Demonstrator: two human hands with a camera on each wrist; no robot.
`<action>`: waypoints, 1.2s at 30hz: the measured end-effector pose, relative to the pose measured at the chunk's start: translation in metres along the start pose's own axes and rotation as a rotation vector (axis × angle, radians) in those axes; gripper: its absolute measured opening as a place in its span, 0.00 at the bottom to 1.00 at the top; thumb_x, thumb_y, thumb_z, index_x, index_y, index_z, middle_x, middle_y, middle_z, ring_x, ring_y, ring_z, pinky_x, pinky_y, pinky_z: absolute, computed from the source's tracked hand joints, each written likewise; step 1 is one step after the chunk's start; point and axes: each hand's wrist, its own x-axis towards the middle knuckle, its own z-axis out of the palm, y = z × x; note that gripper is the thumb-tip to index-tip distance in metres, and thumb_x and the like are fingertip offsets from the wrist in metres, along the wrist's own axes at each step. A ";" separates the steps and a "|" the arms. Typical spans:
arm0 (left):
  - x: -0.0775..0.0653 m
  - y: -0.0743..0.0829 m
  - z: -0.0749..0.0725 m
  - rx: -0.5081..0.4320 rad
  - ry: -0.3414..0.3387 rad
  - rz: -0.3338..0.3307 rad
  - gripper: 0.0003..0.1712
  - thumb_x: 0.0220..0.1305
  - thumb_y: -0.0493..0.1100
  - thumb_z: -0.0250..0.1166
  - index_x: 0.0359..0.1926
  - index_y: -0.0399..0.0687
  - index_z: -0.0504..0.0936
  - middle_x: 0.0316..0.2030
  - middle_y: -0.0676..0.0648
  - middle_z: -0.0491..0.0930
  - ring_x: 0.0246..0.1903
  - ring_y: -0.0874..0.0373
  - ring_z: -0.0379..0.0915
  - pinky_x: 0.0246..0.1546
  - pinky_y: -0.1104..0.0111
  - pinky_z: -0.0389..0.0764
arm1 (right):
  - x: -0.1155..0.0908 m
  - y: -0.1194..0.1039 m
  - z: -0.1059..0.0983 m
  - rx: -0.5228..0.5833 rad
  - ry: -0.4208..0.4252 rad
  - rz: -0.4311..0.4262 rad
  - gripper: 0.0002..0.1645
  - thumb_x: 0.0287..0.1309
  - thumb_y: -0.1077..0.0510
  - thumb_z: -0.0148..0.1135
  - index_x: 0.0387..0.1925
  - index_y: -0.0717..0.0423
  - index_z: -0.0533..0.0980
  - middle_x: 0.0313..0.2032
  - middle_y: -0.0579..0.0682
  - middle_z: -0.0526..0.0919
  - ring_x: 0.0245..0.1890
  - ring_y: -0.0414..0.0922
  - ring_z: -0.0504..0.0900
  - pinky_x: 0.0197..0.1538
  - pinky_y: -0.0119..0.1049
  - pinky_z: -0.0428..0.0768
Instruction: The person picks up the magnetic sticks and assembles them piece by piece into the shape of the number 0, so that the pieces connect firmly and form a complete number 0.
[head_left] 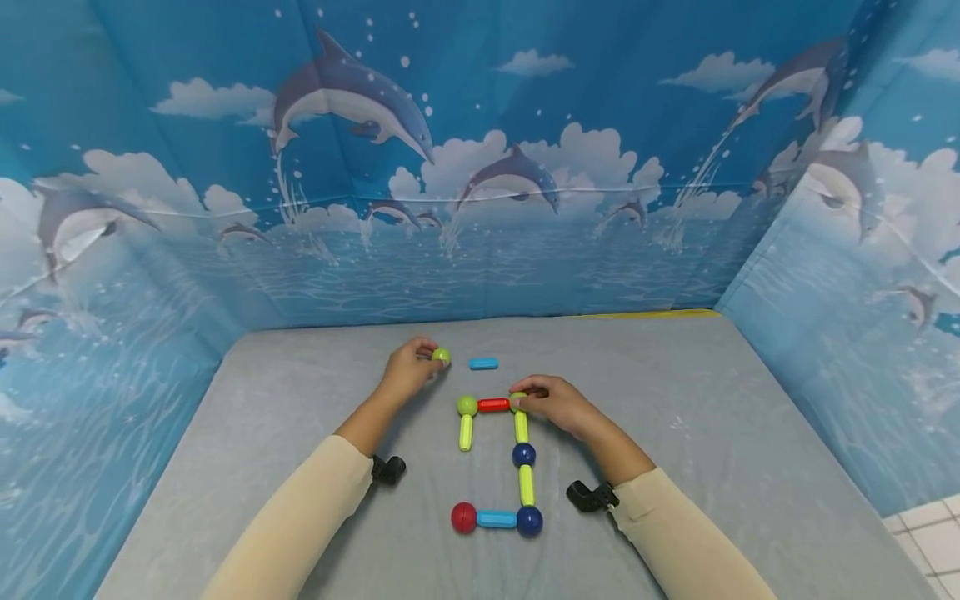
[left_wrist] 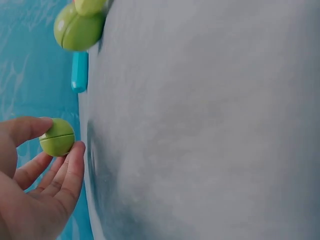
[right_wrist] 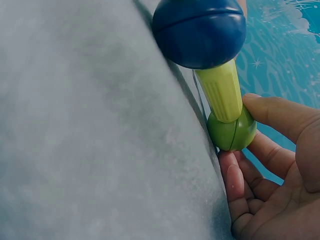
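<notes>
Between thumb and fingers, my left hand (head_left: 408, 368) pinches a loose green ball (left_wrist: 57, 137) near the back of the table. My right hand (head_left: 557, 403) grips another green ball (right_wrist: 232, 131) at the top right corner of a row of joined pieces. From that corner a red rod (head_left: 493, 405) runs left to a third green ball (head_left: 467, 406), which has a yellow-green rod (head_left: 467, 433) hanging toward me. Down the right side come a yellow-green rod (right_wrist: 220, 92), a dark blue ball (head_left: 524, 454), another yellow-green rod (head_left: 527, 485) and a second dark blue ball (head_left: 529, 521).
A blue rod (head_left: 497, 519) joins the lower blue ball to a red ball (head_left: 464, 517) at the front. Apart from the figure, a short blue rod (head_left: 483, 363) lies behind it. The grey cloth-covered table (head_left: 712, 433) meets a dolphin-print curtain (head_left: 480, 275) at the back.
</notes>
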 end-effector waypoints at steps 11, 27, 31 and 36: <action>-0.040 -0.005 -0.003 0.030 -0.070 -0.010 0.20 0.61 0.43 0.71 0.54 0.45 0.83 0.49 0.44 0.81 0.39 0.56 0.82 0.34 0.66 0.81 | 0.002 0.001 -0.002 0.003 0.008 -0.001 0.16 0.65 0.50 0.67 0.52 0.47 0.83 0.48 0.51 0.83 0.45 0.46 0.78 0.45 0.38 0.77; -0.103 -0.002 -0.004 0.112 -0.157 0.053 0.15 0.60 0.42 0.73 0.48 0.48 0.85 0.44 0.49 0.85 0.44 0.57 0.82 0.39 0.64 0.82 | 0.002 0.003 -0.002 -0.023 -0.004 -0.019 0.17 0.66 0.49 0.66 0.54 0.48 0.82 0.49 0.52 0.82 0.45 0.45 0.79 0.46 0.39 0.77; -0.113 -0.003 -0.002 0.127 -0.206 0.079 0.15 0.58 0.41 0.74 0.47 0.48 0.86 0.42 0.51 0.85 0.41 0.59 0.80 0.38 0.66 0.80 | 0.001 0.003 -0.001 -0.014 -0.002 -0.010 0.17 0.66 0.49 0.66 0.54 0.48 0.82 0.49 0.51 0.83 0.45 0.45 0.79 0.47 0.39 0.78; -0.126 -0.004 0.002 0.128 -0.296 0.127 0.16 0.57 0.38 0.74 0.48 0.46 0.85 0.40 0.51 0.84 0.38 0.60 0.78 0.37 0.67 0.79 | 0.000 0.001 0.000 -0.010 0.001 -0.006 0.17 0.66 0.49 0.66 0.54 0.48 0.82 0.48 0.51 0.83 0.45 0.46 0.79 0.47 0.39 0.77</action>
